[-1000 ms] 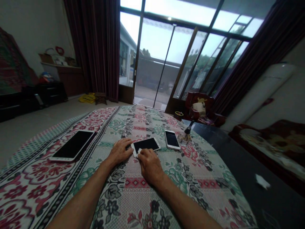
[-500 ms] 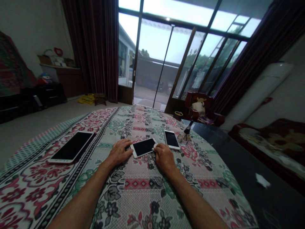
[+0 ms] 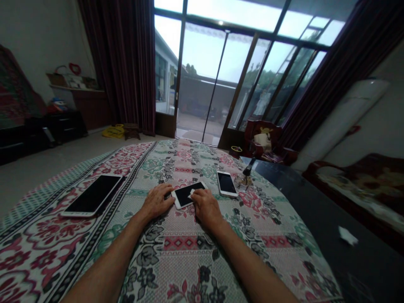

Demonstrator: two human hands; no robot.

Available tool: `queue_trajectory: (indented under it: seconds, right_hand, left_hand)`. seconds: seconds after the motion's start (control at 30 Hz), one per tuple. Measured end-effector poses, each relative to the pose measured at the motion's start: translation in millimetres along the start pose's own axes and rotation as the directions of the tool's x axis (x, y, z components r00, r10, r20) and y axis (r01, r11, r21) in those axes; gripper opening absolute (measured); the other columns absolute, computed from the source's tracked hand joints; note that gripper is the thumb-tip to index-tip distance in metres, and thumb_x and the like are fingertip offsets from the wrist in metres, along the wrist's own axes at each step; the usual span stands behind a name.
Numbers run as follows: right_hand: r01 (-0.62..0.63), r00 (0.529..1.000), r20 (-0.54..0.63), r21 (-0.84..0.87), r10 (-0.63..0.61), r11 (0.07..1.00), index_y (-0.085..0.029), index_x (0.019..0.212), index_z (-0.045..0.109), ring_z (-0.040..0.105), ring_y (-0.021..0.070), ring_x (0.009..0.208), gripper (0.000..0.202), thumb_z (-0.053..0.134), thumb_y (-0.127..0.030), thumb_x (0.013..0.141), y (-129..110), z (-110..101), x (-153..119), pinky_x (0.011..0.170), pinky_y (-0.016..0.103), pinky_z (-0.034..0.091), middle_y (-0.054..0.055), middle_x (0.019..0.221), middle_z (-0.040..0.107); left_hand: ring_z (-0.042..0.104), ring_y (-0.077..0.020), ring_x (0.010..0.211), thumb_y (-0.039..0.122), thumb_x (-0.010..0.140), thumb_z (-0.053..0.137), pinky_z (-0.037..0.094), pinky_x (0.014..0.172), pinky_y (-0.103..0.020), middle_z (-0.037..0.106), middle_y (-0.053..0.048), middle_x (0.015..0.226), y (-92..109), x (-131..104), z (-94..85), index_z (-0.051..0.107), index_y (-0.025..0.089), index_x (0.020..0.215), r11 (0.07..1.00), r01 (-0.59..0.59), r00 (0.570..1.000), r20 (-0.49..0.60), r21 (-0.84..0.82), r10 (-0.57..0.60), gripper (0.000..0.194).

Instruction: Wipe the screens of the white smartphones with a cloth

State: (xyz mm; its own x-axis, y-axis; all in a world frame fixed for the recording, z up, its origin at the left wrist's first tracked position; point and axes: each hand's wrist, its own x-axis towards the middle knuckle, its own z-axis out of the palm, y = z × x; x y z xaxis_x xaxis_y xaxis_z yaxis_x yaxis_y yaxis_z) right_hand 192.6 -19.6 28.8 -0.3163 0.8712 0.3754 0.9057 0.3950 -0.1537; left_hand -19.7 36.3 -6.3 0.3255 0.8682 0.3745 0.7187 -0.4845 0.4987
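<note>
A white smartphone [image 3: 184, 196] with a dark screen lies flat and slightly turned on the patterned tablecloth. My left hand [image 3: 158, 200] grips its left end, thumb at the near corner and fingers at the far side. Over the right part of the screen is my right hand [image 3: 205, 207], its fingers pinched on a small white tissue-like piece [image 3: 191, 192] that touches the glass. Most of that piece is hidden by the fingers. Just beyond, to the right, lies a second white smartphone [image 3: 227, 184]. A larger white phone or tablet [image 3: 93, 195] rests farther left.
A floral tablecloth [image 3: 189, 256] covers the round table. Right of the second phone stands a small clear object with a black top [image 3: 248, 169]. A crumpled white scrap [image 3: 347, 235] sits on the black surface [image 3: 325, 210] at right. Glass doors [image 3: 205, 92] are ahead.
My right hand has moved left from the phone's right end onto its screen, with the white piece in its fingers. My left hand stays at the left end.
</note>
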Motion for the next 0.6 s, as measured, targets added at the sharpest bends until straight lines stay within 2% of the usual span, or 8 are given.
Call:
queue_trajectory:
  seconds: [0.1, 0.23, 0.4, 0.6]
  right_hand:
    - [-0.106, 0.994, -0.037, -0.052, 0.104, 0.993, -0.021, 0.101, 0.072, 0.053, 0.0208, 0.097, 0.030, 0.048, -0.007, 0.088, 21.3, -1.0, 4.5, 0.087, 0.031, 0.042, 0.007, 0.107, 0.068]
    - [-0.104, 0.993, -0.059, -0.066, 0.100, 0.992, -0.020, 0.108, 0.069, 0.052, 0.0225, 0.102, 0.032, 0.047, -0.008, 0.088, 29.1, -1.4, 2.8, 0.092, 0.033, 0.041, 0.007, 0.112, 0.067]
    - [-0.016, 0.999, -0.034, -0.010, 0.015, 1.000, -0.018, 0.116, 0.065, 0.047, 0.0247, 0.112, 0.035, 0.047, -0.008, 0.088, 3.2, 2.6, -3.5, 0.096, 0.037, 0.039, 0.006, 0.127, 0.062]
    - [0.114, 0.993, 0.033, 0.015, -0.114, 0.993, -0.021, 0.116, 0.062, 0.046, 0.0229, 0.109, 0.032, 0.053, -0.012, 0.087, -27.8, 8.0, -7.1, 0.089, 0.036, 0.040, 0.005, 0.126, 0.061]
  left_hand:
    - [0.056, -0.0260, 0.119, 0.034, 0.078, 0.054, 0.039, 0.106, -0.042, 0.065, -0.008, 0.124, -0.5, 0.3, 0.4, 0.070, 0.022, 0.103, 1.000, 0.000, 1.000, -0.006, -0.015, 0.000, 0.032]
    - [0.057, -0.0267, 0.118, 0.034, 0.077, 0.054, 0.040, 0.106, -0.043, 0.065, -0.008, 0.123, -1.3, 1.1, 1.1, 0.070, 0.022, 0.101, 1.000, -0.007, 1.000, -0.016, -0.027, 0.006, 0.031]
    - [0.056, -0.0273, 0.119, 0.034, 0.079, 0.054, 0.039, 0.107, -0.042, 0.064, -0.010, 0.124, -1.8, 1.2, 1.8, 0.070, 0.020, 0.103, 1.000, -0.011, 1.000, -0.006, -0.006, 0.011, 0.032]
    - [0.057, -0.0269, 0.118, 0.033, 0.079, 0.053, 0.040, 0.105, -0.041, 0.064, -0.009, 0.124, -2.5, 1.1, 0.8, 0.070, 0.020, 0.102, 1.000, -0.023, 1.000, 0.012, 0.017, 0.023, 0.031]
